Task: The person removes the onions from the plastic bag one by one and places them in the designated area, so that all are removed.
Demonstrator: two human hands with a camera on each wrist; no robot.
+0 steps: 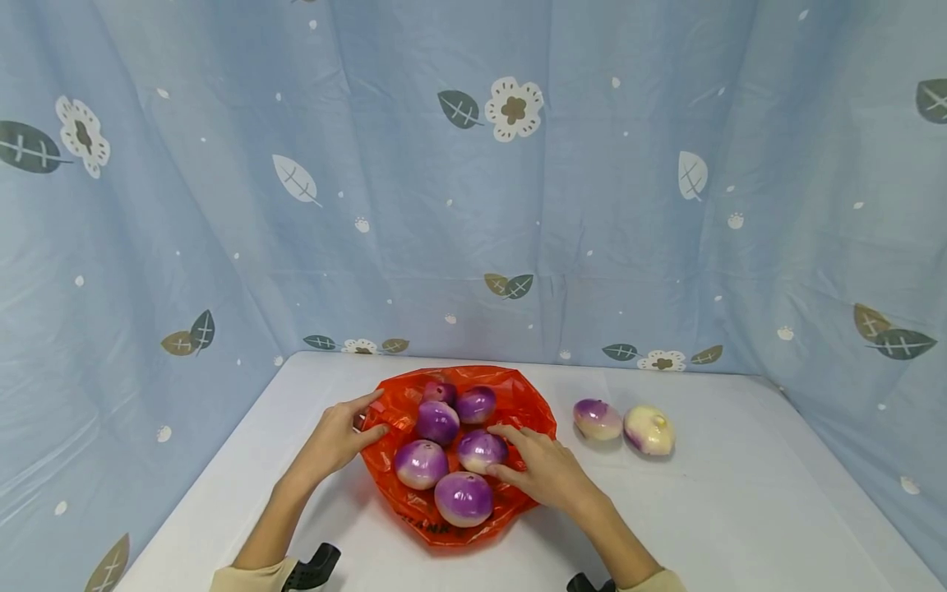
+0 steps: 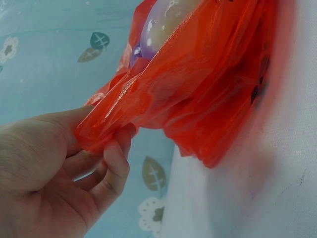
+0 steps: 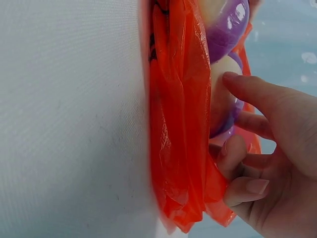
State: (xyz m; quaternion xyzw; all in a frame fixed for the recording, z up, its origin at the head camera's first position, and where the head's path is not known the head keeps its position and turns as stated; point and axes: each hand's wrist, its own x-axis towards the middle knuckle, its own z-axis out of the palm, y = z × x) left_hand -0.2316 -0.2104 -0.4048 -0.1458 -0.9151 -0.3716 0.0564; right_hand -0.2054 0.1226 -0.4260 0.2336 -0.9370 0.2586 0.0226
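Observation:
An open red plastic bag (image 1: 386, 473) lies on the table with several glossy purple-and-white onions inside. My left hand (image 1: 336, 434) pinches the bag's left rim between thumb and fingers, and the left wrist view shows the film folded in that grip. On the right, my right hand (image 1: 543, 469) reaches over the rim. Its thumb and index finger are on either side of one onion (image 1: 481, 451) in the bag, with the thumb touching its pale side (image 3: 224, 91). The other fingers curl near the bag's edge. The front onion (image 1: 464, 499) sits closest to me.
Two more onions stand outside the bag to its right: a purple-topped one (image 1: 598, 420) and a mostly pale one (image 1: 649, 430). The white table (image 1: 740, 493) is backed by a blue patterned curtain (image 1: 592, 181). A black strap device (image 1: 314, 567) shows at the left wrist.

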